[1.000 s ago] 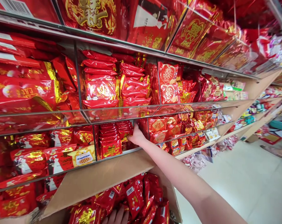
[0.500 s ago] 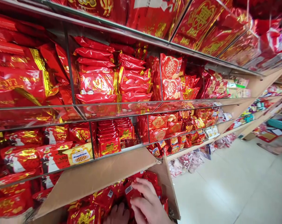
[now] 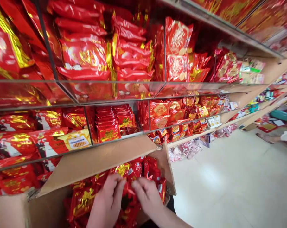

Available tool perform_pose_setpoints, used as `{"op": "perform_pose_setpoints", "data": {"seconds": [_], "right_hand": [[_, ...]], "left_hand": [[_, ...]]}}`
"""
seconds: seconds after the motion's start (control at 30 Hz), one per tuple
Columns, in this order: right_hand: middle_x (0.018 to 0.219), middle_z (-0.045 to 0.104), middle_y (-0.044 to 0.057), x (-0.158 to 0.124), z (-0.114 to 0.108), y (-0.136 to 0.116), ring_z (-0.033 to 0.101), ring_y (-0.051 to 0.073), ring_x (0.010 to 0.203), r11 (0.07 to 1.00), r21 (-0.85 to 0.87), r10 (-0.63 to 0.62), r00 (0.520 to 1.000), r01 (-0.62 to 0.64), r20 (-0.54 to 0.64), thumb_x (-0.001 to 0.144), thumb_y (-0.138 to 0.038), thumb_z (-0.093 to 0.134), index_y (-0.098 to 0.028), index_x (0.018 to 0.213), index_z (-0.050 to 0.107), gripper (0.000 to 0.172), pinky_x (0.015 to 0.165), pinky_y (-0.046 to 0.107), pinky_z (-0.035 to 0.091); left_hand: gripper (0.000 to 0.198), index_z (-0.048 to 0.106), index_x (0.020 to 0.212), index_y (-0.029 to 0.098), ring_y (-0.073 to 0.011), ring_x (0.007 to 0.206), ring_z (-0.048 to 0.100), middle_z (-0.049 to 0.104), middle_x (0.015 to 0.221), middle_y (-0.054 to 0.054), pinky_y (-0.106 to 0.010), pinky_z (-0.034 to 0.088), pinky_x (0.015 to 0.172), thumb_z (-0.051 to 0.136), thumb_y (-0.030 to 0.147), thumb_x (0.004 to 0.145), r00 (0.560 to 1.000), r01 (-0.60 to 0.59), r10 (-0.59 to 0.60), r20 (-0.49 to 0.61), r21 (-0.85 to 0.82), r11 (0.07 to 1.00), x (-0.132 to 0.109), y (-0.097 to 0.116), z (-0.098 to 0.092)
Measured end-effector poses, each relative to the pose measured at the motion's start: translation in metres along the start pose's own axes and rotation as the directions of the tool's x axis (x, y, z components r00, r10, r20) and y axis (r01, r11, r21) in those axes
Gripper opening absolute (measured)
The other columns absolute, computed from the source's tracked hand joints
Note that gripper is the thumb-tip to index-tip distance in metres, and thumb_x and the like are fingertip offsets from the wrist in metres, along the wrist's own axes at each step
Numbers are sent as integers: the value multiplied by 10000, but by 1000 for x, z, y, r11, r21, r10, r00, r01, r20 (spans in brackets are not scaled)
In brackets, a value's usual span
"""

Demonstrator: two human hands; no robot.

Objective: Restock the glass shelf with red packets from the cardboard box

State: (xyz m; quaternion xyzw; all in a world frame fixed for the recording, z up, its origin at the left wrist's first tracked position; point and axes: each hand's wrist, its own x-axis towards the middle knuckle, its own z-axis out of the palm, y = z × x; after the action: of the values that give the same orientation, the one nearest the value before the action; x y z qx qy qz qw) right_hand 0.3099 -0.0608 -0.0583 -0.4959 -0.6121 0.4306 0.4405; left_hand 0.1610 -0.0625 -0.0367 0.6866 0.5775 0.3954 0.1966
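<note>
Both hands are over an open cardboard box [image 3: 98, 158] filled with shiny red packets [image 3: 83, 201] with gold print. My left hand [image 3: 111, 193] has its thumb and fingers pinched at the upper left edge of a red packet [image 3: 129, 202]. My right hand [image 3: 147, 191] pinches the same packet's upper right side, its fingers curled. That packet hangs between the two hands, slightly blurred, with a dark patch on its front. More red packets lie behind the hands, some with white barcode labels.
Shelves with clear dividers [image 3: 148, 115] rise behind the box, full of red and gold packets. A yellow cookie packet [image 3: 77, 140] lies on the lower shelf. Pale floor tiles [image 3: 212, 177] are at right, where a person's foot [image 3: 267, 138] shows at the far edge.
My left hand has come up out of the box, and both hands now pinch a red packet. The view has tilted down and moved closer to the shelves.
</note>
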Motion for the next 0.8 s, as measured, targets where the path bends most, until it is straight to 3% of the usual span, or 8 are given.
{"op": "perform_pose_setpoints", "data": {"seconds": [0.13,0.23,0.47,0.8], "right_hand": [[581,416,-44,7,-8,-18,390,99,530,994,66,-70,983,83,-171,880,-418,393,-193,712,464,290,515,216,324],[547,393,-51,8,-8,-19,380,93,502,995,-69,-83,968,69,-235,895,-386,385,-205,635,393,318,506,218,302],[485,381,-52,6,-5,-15,397,99,420,941,-320,-218,921,111,-322,912,-314,336,-222,600,335,325,450,232,280],[489,420,-38,4,-2,-14,422,108,405,936,-296,-273,921,188,-278,913,-274,327,-226,632,408,296,426,237,297]], "left_hand": [[151,452,817,245,-108,591,605,603,651,45,-181,475,546,419,385,860,982,106,-104,-161,6,994,14,19,-1],[149,431,827,243,-115,588,620,602,645,41,-187,484,539,408,387,861,975,100,-95,-200,12,995,16,22,-2],[208,434,855,236,-157,594,691,693,693,-20,-182,502,472,384,438,864,968,-31,60,-244,118,993,12,16,-3],[231,459,872,199,-151,498,672,680,608,-41,-157,472,421,327,385,909,891,-216,358,-279,432,876,8,6,-11]]}}
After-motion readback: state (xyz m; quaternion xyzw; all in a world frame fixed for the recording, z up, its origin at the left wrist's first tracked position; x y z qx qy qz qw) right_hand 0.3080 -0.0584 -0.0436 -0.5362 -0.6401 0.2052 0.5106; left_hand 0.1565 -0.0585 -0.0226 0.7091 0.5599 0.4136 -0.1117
